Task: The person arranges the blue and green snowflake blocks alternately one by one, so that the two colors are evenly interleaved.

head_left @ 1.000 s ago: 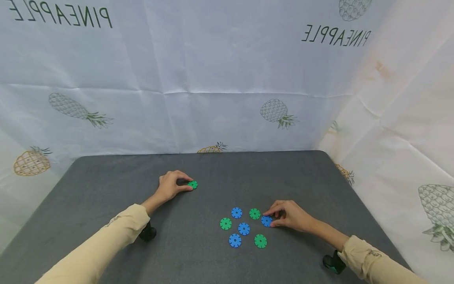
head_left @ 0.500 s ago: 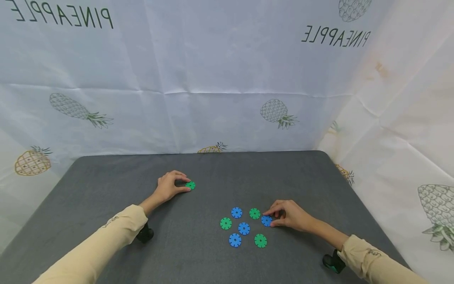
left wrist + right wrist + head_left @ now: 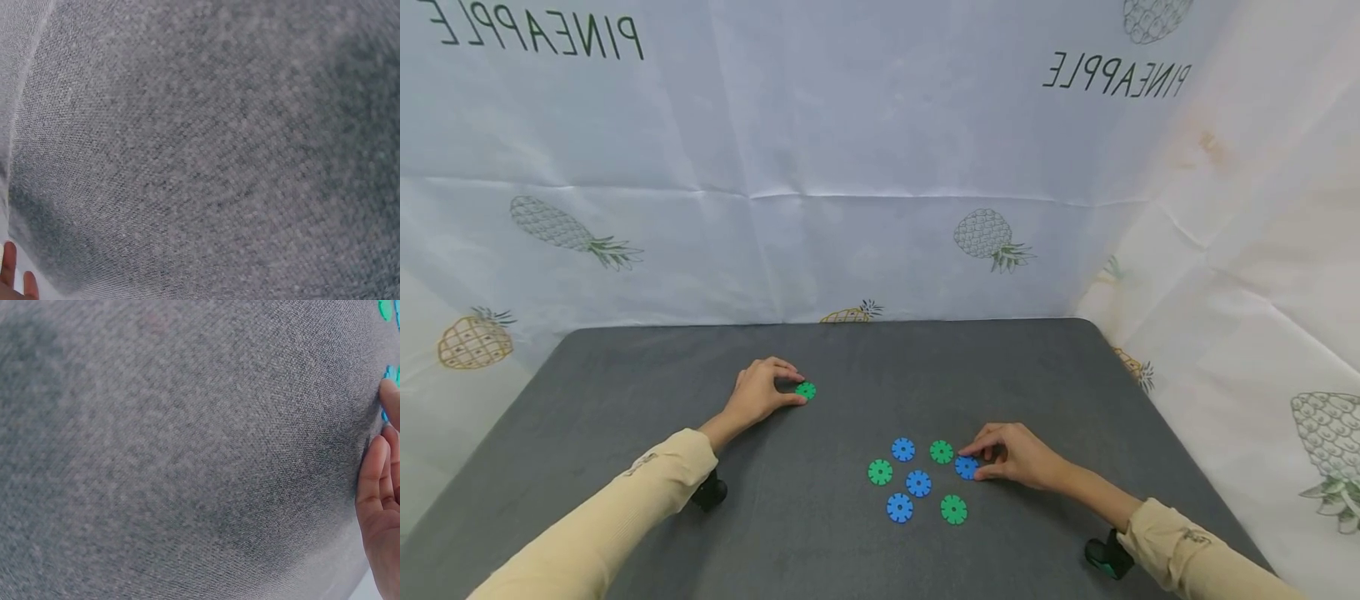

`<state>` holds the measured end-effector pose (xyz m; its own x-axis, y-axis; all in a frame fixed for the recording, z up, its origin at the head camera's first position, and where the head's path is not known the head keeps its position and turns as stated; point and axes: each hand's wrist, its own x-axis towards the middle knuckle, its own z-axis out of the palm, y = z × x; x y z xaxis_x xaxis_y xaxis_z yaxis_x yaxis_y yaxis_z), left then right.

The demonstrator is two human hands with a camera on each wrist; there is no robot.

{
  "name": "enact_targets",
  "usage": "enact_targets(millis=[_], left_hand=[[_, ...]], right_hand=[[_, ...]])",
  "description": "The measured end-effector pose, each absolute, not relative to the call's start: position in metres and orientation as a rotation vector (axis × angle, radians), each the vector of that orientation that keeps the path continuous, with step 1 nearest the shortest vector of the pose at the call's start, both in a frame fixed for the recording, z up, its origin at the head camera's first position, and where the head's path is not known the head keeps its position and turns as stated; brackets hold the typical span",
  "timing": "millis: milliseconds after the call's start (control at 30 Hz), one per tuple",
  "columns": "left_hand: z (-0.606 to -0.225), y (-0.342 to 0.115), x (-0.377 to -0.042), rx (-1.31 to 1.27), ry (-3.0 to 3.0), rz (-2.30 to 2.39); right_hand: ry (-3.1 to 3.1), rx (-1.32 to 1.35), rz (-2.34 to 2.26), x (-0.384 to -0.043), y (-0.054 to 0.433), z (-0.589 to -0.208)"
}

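Observation:
In the head view my left hand pinches a small green notched disc between thumb and fingers, over the left middle of the grey table. My right hand, further right and nearer, pinches a blue notched disc by its edge, at the right side of a loose group of discs. A green disc lies just left of those fingertips, and another green disc is below. The left wrist view catches only some fingertips at its lower left corner. In the right wrist view the fingers show at the right edge.
To the left in the group lie a further green disc and three blue ones, one blue disc at the centre. The grey table ends at a white pineapple-print curtain behind and to the right.
The left hand shifts slightly left with its green disc, then slightly back. My right hand stays on the blue disc; the whole scene drifts a little to the right in the latest frame.

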<state>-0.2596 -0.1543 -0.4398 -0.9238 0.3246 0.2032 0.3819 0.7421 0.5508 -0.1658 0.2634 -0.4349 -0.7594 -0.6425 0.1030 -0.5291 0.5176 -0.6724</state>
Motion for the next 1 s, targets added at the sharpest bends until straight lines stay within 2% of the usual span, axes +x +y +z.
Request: enact_targets(millis=[667,1000], left_hand=[[-0.427,-0.148,-0.254,-0.468,-2.940,-1.028],[-0.419,-0.144,-0.263,-0.433,-3.020,-1.009]], right_hand=[[2.582,-1.009,-1.069,-0.166,0.263,-0.434],[2.572,-1.039,-1.093,-0.168,0.264,-0.436]])
